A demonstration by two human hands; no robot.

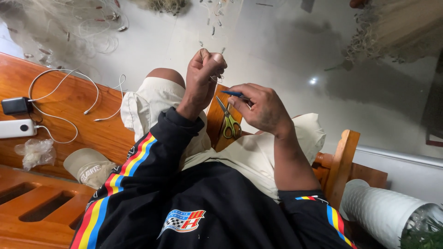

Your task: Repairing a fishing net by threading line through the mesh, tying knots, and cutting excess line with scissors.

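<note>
My left hand is raised in a fist above my knee, pinching thin fishing-net line with small metal pieces on it. Just to its right and lower, my right hand grips a slim blue needle-like tool whose tip points toward the left hand. Yellow-green-handled scissors lie on the wooden seat between my legs, under both hands. I wear light shorts and a black jacket with striped sleeves.
On the wooden bench at left lie a white cable, a black charger, a white power bank, a crumpled plastic bag and a beige cap. Net with weights spreads over the pale floor. A white ribbed pot stands lower right.
</note>
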